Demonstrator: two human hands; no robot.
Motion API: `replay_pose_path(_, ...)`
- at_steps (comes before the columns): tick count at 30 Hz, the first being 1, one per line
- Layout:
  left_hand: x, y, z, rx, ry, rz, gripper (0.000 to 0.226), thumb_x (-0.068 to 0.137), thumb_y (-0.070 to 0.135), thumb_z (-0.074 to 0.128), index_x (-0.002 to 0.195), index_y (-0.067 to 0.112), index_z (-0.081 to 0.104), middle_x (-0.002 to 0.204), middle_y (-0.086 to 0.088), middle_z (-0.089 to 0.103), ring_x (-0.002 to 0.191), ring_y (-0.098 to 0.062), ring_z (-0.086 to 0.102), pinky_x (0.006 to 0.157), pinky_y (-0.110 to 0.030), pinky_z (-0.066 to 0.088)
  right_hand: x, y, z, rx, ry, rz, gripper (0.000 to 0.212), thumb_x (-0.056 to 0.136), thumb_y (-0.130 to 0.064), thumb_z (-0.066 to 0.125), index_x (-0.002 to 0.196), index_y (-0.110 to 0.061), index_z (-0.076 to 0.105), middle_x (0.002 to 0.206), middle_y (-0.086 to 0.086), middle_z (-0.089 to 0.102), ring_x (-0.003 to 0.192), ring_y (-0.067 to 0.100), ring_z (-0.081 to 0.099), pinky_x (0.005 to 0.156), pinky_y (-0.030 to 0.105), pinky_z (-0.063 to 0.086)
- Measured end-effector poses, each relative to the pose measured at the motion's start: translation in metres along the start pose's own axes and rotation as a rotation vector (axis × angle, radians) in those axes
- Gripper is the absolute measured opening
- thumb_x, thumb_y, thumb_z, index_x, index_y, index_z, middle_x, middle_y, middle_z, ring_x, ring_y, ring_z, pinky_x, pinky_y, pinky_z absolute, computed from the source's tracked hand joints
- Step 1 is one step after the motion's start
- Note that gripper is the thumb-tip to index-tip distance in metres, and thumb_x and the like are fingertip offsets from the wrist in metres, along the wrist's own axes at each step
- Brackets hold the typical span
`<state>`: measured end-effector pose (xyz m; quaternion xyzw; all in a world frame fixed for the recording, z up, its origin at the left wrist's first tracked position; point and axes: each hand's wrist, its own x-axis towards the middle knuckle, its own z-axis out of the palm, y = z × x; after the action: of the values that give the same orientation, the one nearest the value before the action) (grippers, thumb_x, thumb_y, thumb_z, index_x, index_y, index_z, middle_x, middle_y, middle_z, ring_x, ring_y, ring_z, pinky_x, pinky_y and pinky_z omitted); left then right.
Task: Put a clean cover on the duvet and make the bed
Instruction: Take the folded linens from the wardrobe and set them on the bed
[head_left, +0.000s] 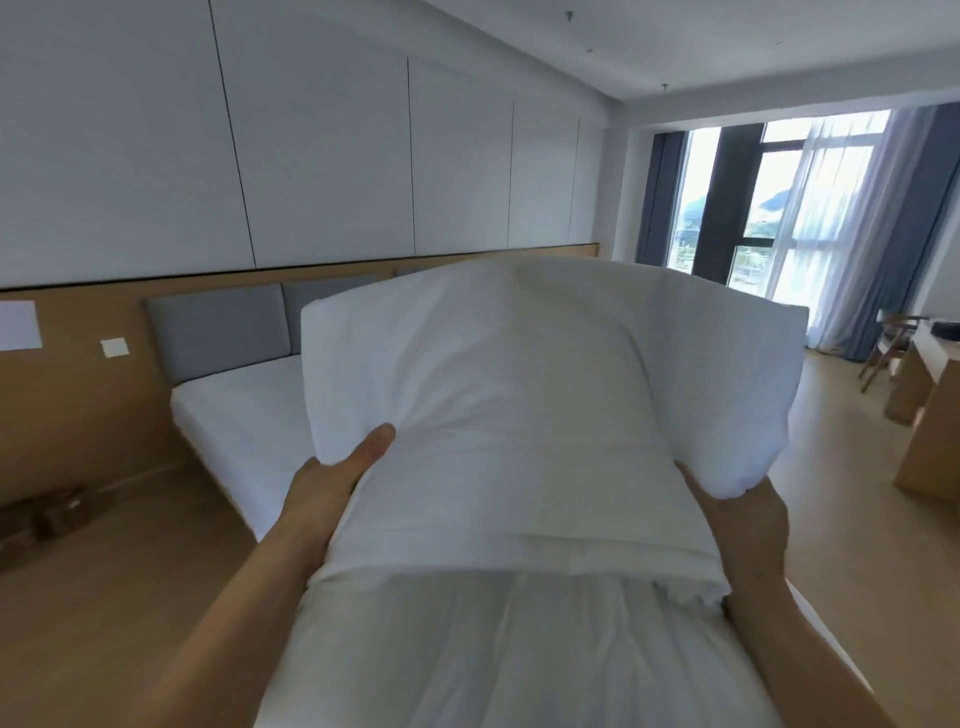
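Note:
A thick white folded bundle of bedding (540, 405), the duvet or its cover, is raised in front of me and fills the middle of the view. My left hand (337, 473) grips its left edge, thumb on top and fingers hidden beneath. My right hand (743, 514) grips the right edge from below, fingers hidden under the fabric. More white fabric (493, 660) hangs under the bundle toward me. Behind it lies the bed (244, 415) with a bare white fitted sheet and a grey padded headboard (218, 332).
Wooden floor (104, 597) lies left of the bed, with a dark blurred object (47, 512) on it. At the right stand a light wooden desk (930, 415) and a chair (888, 343). Windows with blue curtains (893, 234) fill the far wall.

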<state>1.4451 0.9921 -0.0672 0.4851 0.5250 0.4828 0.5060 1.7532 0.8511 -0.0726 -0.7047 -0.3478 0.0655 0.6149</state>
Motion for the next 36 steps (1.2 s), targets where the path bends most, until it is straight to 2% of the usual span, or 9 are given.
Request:
replay_pose_path(7, 0.134, 0.013, 0.066, 0.026, 0.139, -0.008, 0.075, 0.069, 0.068, 0.074, 0.12, 0.013, 0.061, 0.099, 0.0, 0.068, 0.087, -0.019, 0.064, 0.067, -0.029, 0.045, 0.163, 0.024, 0.109, 0.085, -0.065, -0.028, 0.107, 0.033, -0.074, 0.057, 0.112, -0.002, 0.064, 0.116, 0.021, 0.067, 0.109, 0.04, 0.061, 0.081, 0.034, 0.041)
replay_pose_path(14, 0.305, 0.019, 0.117, 0.033, 0.225, 0.03, 0.069, 0.074, 0.066, 0.071, 0.118, 0.015, 0.056, 0.094, 0.001, 0.063, 0.083, -0.019, 0.06, 0.081, -0.037, 0.044, 0.316, 0.051, 0.249, 0.168, -0.124, -0.103, 0.109, 0.028, -0.075, 0.05, 0.108, -0.002, 0.065, 0.094, 0.008, 0.062, 0.09, 0.023, 0.055, 0.079, 0.027, 0.033)
replay_pose_path(17, 0.372, 0.028, 0.137, 0.007, 0.251, 0.037, 0.076, 0.072, 0.067, 0.072, 0.125, 0.014, 0.057, 0.097, 0.002, 0.064, 0.086, -0.017, 0.061, 0.08, -0.036, 0.045, 0.382, 0.055, 0.301, 0.163, -0.146, -0.114, 0.112, 0.028, -0.073, 0.051, 0.113, 0.0, 0.063, 0.111, 0.019, 0.066, 0.107, 0.035, 0.06, 0.079, 0.027, 0.032)
replay_pose_path(21, 0.447, 0.043, 0.161, 0.018, 0.324, 0.067, 0.077, 0.076, 0.061, 0.072, 0.13, 0.01, 0.055, 0.103, -0.002, 0.062, 0.082, -0.014, 0.058, 0.085, -0.036, 0.043, 0.462, 0.063, 0.365, 0.16, -0.193, -0.104, 0.087, 0.049, -0.057, 0.063, 0.115, -0.001, 0.061, 0.116, 0.02, 0.065, 0.114, 0.039, 0.058, 0.08, 0.03, 0.032)
replay_pose_path(25, 0.518, 0.049, 0.185, 0.02, 0.371, 0.085, 0.086, 0.07, 0.066, 0.075, 0.133, 0.011, 0.057, 0.114, -0.003, 0.066, 0.097, -0.021, 0.063, 0.091, -0.039, 0.048, 0.538, 0.08, 0.433, 0.192, -0.319, -0.109, 0.06, 0.06, -0.057, 0.07, 0.099, -0.013, 0.056, 0.084, -0.003, 0.054, 0.091, 0.028, 0.053, 0.068, 0.02, 0.025)
replay_pose_path(28, 0.572, 0.047, 0.207, 0.046, 0.431, 0.106, 0.101, 0.059, 0.074, 0.077, 0.138, 0.017, 0.052, 0.12, 0.0, 0.066, 0.104, -0.022, 0.064, 0.095, -0.041, 0.05, 0.592, 0.098, 0.485, 0.259, -0.385, -0.102, 0.063, 0.059, -0.056, 0.072, 0.097, -0.008, 0.057, 0.078, -0.002, 0.051, 0.084, 0.024, 0.055, 0.057, 0.021, 0.029)
replay_pose_path(30, 0.61, 0.043, 0.226, 0.056, 0.476, 0.102, 0.108, 0.048, 0.078, 0.08, 0.135, 0.02, 0.054, 0.117, 0.003, 0.067, 0.103, -0.021, 0.065, 0.094, -0.041, 0.051, 0.634, 0.112, 0.522, 0.31, -0.436, -0.095, 0.07, 0.046, -0.063, 0.063, 0.091, -0.011, 0.055, 0.074, -0.008, 0.052, 0.072, 0.013, 0.053, 0.051, 0.01, 0.035)
replay_pose_path(32, 0.649, 0.04, 0.253, 0.051, 0.513, 0.085, 0.094, 0.05, 0.073, 0.083, 0.123, 0.02, 0.059, 0.11, 0.004, 0.069, 0.1, -0.02, 0.066, 0.086, -0.038, 0.052, 0.679, 0.128, 0.56, 0.319, -0.477, -0.063, 0.076, 0.038, -0.065, 0.057, 0.09, -0.011, 0.055, 0.074, -0.008, 0.054, 0.067, 0.01, 0.051, 0.049, 0.007, 0.033)
replay_pose_path(36, 0.725, 0.029, 0.305, 0.049, 0.588, 0.028, 0.068, 0.065, 0.061, 0.08, 0.116, 0.021, 0.059, 0.104, 0.006, 0.068, 0.095, -0.016, 0.065, 0.076, -0.03, 0.051, 0.761, 0.166, 0.626, 0.361, -0.559, 0.055, 0.079, 0.035, -0.066, 0.059, 0.093, -0.013, 0.06, 0.079, -0.005, 0.062, 0.071, 0.009, 0.056, 0.057, 0.022, 0.038)
